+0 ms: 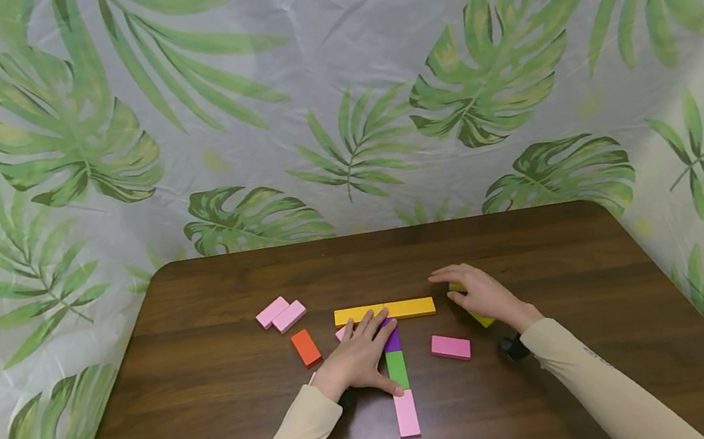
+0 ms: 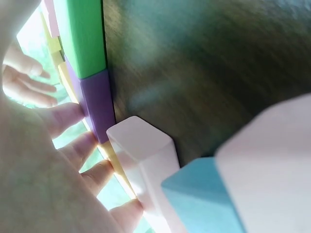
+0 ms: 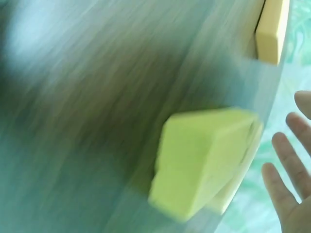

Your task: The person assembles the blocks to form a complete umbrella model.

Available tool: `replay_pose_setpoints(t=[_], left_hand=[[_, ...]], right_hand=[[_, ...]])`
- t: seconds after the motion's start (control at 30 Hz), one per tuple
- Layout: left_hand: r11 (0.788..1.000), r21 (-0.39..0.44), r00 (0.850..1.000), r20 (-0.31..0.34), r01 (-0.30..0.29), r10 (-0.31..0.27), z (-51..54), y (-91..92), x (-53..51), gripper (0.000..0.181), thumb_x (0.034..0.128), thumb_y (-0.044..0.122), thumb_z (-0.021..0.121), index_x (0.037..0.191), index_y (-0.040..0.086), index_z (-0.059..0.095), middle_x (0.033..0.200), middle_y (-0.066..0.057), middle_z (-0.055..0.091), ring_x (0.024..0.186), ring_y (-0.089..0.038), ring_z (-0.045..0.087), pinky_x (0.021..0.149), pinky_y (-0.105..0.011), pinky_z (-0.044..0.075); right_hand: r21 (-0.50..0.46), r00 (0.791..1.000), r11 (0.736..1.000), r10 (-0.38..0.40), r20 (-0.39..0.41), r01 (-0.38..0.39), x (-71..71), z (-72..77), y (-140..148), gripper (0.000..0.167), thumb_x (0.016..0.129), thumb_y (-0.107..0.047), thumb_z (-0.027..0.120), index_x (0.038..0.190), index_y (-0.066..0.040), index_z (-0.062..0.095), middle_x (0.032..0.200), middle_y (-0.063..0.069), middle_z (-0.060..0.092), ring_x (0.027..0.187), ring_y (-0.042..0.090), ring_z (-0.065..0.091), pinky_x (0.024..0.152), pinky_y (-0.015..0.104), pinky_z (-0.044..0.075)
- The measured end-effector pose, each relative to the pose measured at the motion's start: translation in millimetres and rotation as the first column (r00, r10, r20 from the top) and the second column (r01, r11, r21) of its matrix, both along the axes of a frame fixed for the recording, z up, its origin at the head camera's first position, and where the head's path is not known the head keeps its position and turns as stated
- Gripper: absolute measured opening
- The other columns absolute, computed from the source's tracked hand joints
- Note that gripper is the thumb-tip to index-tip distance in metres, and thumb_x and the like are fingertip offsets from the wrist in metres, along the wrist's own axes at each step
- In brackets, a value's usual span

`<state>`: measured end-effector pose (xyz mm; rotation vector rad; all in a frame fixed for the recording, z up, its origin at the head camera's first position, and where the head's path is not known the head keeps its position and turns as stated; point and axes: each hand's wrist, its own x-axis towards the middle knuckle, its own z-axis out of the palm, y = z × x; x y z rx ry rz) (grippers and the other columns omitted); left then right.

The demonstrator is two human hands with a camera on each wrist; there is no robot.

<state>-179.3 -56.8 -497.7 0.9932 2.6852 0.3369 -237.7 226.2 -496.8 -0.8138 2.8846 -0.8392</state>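
Observation:
My left hand lies spread over a T-shaped layout of blocks. Its fingertips reach the yellow row and the purple block, while the thumb tip is by the seam between the green block and the light pink block. Beneath that hand, the left wrist view shows a pale pink block and a blue block. My right hand, fingers extended and apart, hovers by the yellow-green blocks, partly hiding them in the head view.
Two pink blocks sit touching at the left of the brown wooden table, with a red block nearer. A darker pink block lies between the T's stem and my right sleeve. A leaf-patterned cloth hangs behind.

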Motion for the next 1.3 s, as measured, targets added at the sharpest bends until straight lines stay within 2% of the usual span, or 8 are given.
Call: replay_pose_setpoints(t=[0.33,0.5,0.73,0.97,1.17,1.3], left_hand=[[1.0,-0.003,1.0,0.003,-0.008,0.008,2.4,-0.7,1.5,0.11,0.066,0.06,0.077,0.151,0.009,0.029,0.157,-0.011,0.017,0.143,-0.032,0.013,0.111,-0.056,0.01],[1.0,-0.005,1.0,0.006,-0.01,0.01,3.0,-0.6,1.1,0.11,0.0659,0.06,0.077,0.151,0.01,0.028,0.157,-0.011,0.017,0.143,-0.032,0.013,0.112,-0.056,0.01],[1.0,-0.002,1.0,0.013,-0.017,0.017,3.0,-0.1,0.5,0.11,0.066,0.06,0.077,0.151,0.01,0.028,0.158,-0.01,0.017,0.144,-0.031,0.011,0.112,-0.055,0.009],[1.0,-0.001,1.0,0.021,-0.018,0.018,2.6,0.4,0.5,0.11,0.0663,0.06,0.077,0.151,0.01,0.028,0.158,-0.01,0.016,0.144,-0.031,0.011,0.112,-0.054,0.008],[1.0,0.002,0.999,0.026,-0.018,0.018,0.3,0.3,-0.2,0.11,0.0662,0.06,0.078,0.151,0.01,0.028,0.158,-0.009,0.016,0.144,-0.031,0.01,0.112,-0.054,0.008],[1.0,-0.001,1.0,0.009,-0.007,0.007,-2.1,0.2,-0.6,0.111,0.0663,0.061,0.077,0.151,0.01,0.027,0.158,-0.01,0.015,0.144,-0.031,0.011,0.112,-0.055,0.009]], right_hand=[[0.075,0.998,0.995,-0.067,-0.011,0.067,3.2,-5.9,27,0.033,0.089,0.0,0.061,0.122,-0.002,0.064,0.134,0.021,0.051,0.122,0.043,0.044,0.099,0.059,0.035],[0.087,0.996,0.992,-0.093,0.011,0.092,2.9,-7.1,29,0.034,0.09,-0.001,0.059,0.124,-0.003,0.064,0.135,0.021,0.05,0.122,0.042,0.043,0.098,0.058,0.036],[0.112,0.995,0.988,-0.1,-0.02,0.101,-2.6,-7.8,24,0.037,0.091,-0.005,0.06,0.128,-0.006,0.062,0.132,0.019,0.053,0.118,0.04,0.045,0.097,0.055,0.038],[0.1,0.996,0.991,-0.09,0.0,0.09,-8.0,-7.5,14,0.038,0.092,-0.005,0.059,0.13,-0.004,0.06,0.132,0.022,0.053,0.123,0.042,0.044,0.106,0.057,0.024],[0.068,0.997,0.994,-0.081,0.014,0.08,-9.7,-9.8,6,0.038,0.092,-0.004,0.057,0.13,-0.001,0.058,0.133,0.023,0.051,0.121,0.044,0.045,0.097,0.057,0.037],[0.049,0.998,0.997,-0.059,0.033,0.058,-10.1,-10.2,1,0.039,0.092,-0.002,0.055,0.13,0.003,0.057,0.135,0.024,0.048,0.117,0.041,0.05,0.082,0.046,0.046]])
